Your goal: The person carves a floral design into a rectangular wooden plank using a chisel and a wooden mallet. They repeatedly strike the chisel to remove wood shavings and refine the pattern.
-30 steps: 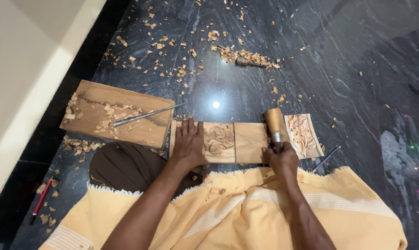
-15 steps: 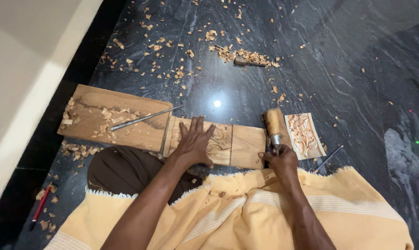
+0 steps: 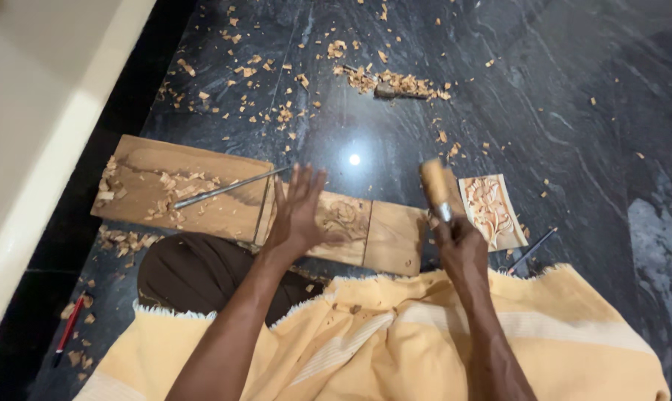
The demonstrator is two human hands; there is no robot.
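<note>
Left hand (image 3: 300,212) open, fingers spread over carved wooden panel (image 3: 366,230) — right hand (image 3: 461,249) clenched on wooden-handled chisel (image 3: 435,186), handle up.

- left hand (image 3: 300,209) motion-blurred at the fingers; covers part of the carved wooden panel (image 3: 351,232)
- right hand (image 3: 461,249) hides the lower handle of the wooden-handled tool (image 3: 435,187); blade not visible, top blurred
- yellow cloth (image 3: 395,341) cut off by bottom edge, hides panel's near edge
- thin tool (image 3: 530,250) beside the cloth: too small to identify
</note>
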